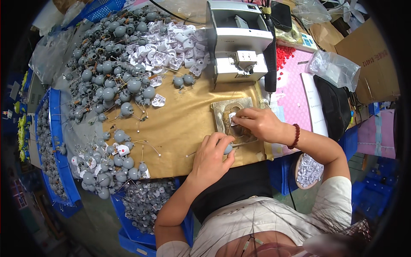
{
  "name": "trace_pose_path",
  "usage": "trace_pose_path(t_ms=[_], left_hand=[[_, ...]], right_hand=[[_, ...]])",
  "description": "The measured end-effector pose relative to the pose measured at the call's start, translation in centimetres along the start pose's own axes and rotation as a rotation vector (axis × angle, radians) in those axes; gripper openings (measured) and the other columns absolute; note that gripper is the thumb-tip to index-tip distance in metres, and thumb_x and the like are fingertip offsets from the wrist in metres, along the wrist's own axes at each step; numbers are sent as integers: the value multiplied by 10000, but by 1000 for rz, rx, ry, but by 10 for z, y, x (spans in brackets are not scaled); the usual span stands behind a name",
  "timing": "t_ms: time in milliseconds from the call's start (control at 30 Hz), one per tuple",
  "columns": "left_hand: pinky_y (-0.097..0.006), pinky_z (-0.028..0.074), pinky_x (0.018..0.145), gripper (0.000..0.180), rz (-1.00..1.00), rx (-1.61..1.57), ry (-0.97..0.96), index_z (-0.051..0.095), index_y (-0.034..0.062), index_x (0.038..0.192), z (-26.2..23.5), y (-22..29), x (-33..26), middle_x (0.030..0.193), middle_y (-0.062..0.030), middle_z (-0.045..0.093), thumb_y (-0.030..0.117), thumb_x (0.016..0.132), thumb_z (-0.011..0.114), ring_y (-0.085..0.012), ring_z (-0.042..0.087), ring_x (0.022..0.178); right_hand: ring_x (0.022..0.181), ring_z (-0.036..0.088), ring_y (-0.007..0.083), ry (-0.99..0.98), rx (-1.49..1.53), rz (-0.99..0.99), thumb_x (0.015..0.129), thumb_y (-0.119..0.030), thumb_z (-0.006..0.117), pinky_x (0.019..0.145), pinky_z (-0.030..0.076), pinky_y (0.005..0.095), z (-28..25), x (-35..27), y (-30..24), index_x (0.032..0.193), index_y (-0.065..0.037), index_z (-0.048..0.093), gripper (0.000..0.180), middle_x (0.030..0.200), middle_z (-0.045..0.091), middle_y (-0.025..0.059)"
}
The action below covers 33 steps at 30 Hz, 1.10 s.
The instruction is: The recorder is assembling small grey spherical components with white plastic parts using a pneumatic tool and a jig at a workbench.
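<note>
My left hand (210, 157) is closed around a grey ball-shaped part (228, 149), mostly covered by the fingers; a thin wire sticks out to its left. In a pinch of thumb and fingers, my right hand (262, 124) has a small white plastic piece (232, 118). That piece is over a square metal fixture block (245, 102) with a hollowed middle, and I cannot tell whether it touches the block. The two hands are close together, the left one at the block's near left corner.
Grey balls with wires (109, 81) and white plastic housings (171, 47) are heaped at far left. A nearer cluster (111, 165) lies at the table edge. Behind the block stand a silver machine (239, 38) and an upright black electric screwdriver (269, 60). Red parts (284, 55) lie right.
</note>
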<state>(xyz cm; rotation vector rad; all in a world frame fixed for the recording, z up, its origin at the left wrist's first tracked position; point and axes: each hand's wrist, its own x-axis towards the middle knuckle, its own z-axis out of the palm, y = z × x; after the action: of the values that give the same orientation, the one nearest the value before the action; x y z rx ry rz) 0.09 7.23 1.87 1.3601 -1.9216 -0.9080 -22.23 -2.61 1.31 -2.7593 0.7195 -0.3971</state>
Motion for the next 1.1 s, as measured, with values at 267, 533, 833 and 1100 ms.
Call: trace_pose_path(t_ms=[267, 533, 833, 1100], left_hand=[[-424, 498, 876, 304, 36, -32, -44, 663, 32, 1096, -5, -6, 7, 1065, -134, 621, 101, 806, 721, -336, 597, 987], [-383, 512, 798, 240, -139, -203, 47, 663, 44, 1042, -21, -27, 49, 1007, -133, 623, 93, 810, 696, -316, 622, 908], [-358, 513, 782, 204, -109, -176, 187, 670, 50, 1021, -11, -32, 61, 995, -111, 630, 71, 819, 687, -283, 634, 884], [-362, 505, 787, 161, -15, -29, 204, 644, 20, 957, -7, -32, 46, 969, -119, 623, 24, 801, 684, -281, 628, 883]], right_hand=[[816, 672, 279, 267, 96, 101, 806, 0, 691, 644, 563, 354, 24, -5, 2, 1145, -48, 677, 342, 1021, 641, 107], [796, 672, 268, 26, 489, 29, 781, 29, 687, 637, 547, 358, -10, 2, 13, 1115, -40, 699, 341, 987, 645, 96], [789, 615, 210, -23, -139, -152, 740, -134, 638, 556, 537, 308, -9, 9, 0, 974, 15, 680, 280, 951, 553, 90], [745, 566, 176, -55, -230, -244, 714, -139, 633, 520, 513, 282, -9, 5, 4, 855, 7, 679, 208, 944, 537, 84]])
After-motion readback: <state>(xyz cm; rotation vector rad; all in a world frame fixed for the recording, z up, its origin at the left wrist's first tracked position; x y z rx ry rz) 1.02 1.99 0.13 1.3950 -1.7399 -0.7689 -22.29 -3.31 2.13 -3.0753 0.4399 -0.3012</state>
